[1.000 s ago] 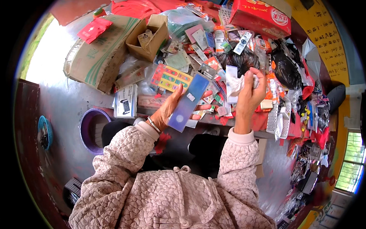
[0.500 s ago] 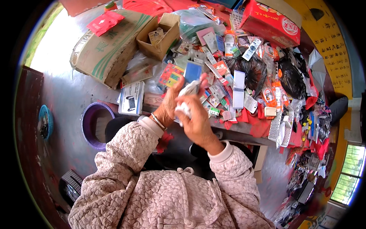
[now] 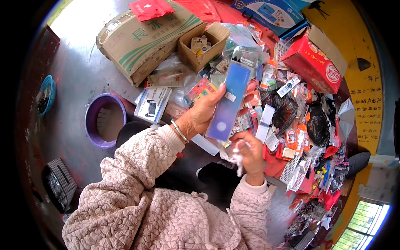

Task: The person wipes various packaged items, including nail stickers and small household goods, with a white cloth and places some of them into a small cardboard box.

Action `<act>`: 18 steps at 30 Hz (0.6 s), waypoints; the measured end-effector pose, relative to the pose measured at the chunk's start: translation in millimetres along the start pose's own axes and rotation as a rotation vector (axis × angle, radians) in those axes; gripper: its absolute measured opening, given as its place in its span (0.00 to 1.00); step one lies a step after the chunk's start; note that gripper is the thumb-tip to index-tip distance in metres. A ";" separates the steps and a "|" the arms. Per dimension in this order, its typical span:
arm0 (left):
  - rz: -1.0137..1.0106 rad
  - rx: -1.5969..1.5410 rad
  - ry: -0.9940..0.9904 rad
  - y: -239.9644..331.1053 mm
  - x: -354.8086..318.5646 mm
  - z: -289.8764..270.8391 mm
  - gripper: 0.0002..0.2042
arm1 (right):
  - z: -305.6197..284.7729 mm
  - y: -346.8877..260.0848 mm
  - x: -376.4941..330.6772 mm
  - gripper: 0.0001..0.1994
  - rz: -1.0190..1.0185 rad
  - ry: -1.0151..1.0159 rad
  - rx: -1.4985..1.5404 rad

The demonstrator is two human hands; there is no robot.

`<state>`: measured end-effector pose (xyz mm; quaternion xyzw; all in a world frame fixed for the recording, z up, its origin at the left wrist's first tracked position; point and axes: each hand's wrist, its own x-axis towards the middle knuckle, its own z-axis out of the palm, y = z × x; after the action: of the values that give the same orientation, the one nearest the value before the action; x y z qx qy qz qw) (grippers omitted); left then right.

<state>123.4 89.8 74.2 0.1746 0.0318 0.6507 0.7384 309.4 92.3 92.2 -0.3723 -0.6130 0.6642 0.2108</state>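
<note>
While left hand [image 3: 204,114] fingers clasp blue packet [image 3: 229,102], right hand [image 3: 250,156] pinches crumpled plastic [image 3: 235,156], fingertips partly hidden.

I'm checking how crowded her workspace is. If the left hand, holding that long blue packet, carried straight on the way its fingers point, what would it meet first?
Probably the heap of small packets just beyond the blue packet that the left hand holds; depth is unclear.

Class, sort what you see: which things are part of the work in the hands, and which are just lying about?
In hand:
left hand
blue flat pack
right hand
white crumpled wrapper

Lying about:
purple basket
small open carton
red box
black bags
</note>
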 end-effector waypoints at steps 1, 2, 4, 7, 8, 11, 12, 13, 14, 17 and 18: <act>-0.006 0.050 -0.002 -2.2 0.1 -0.2 0.33 | 5.5 4.8 2.0 0.15 -0.019 -0.014 -0.114; -0.016 0.052 -0.005 -4.6 0.9 -0.6 0.33 | 12.9 4.0 2.7 0.13 -0.091 -0.013 -0.216; -0.044 0.058 -0.006 -8.8 0.8 -1.5 0.35 | 17.4 5.5 5.2 0.12 -0.072 -0.015 -0.272; -0.063 0.053 -0.011 -9.6 -2.0 -0.4 0.36 | 17.3 4.0 3.7 0.11 0.062 -0.023 -0.152; -0.067 0.052 -0.016 -9.4 -2.3 0.1 0.36 | 17.8 3.0 3.3 0.11 0.070 -0.032 -0.149; -0.110 0.024 -0.037 -9.1 -3.1 4.8 0.37 | 18.0 2.0 1.7 0.10 0.080 -0.048 -0.148; -0.116 0.024 -0.042 -9.2 -3.2 5.9 0.37 | 17.4 3.5 1.6 0.10 0.076 -0.048 -0.150; -0.120 0.025 -0.045 -8.7 -3.8 6.7 0.37 | 17.5 4.5 1.5 0.11 0.071 -0.049 -0.152; -0.124 0.027 -0.048 -8.5 -4.2 7.1 0.37 | 17.7 4.2 1.2 0.11 0.076 -0.050 -0.147; -0.121 0.050 -0.064 -9.3 -3.8 5.5 0.38 | 17.5 3.5 0.4 0.11 0.089 -0.051 -0.138; -0.122 0.049 -0.065 -9.2 -4.0 5.5 0.38 | 17.4 3.9 0.3 0.11 0.091 -0.052 -0.137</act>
<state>133.0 83.8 75.9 0.2113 0.0347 0.5974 0.7728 296.8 80.4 87.8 -0.3961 -0.6445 0.6393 0.1383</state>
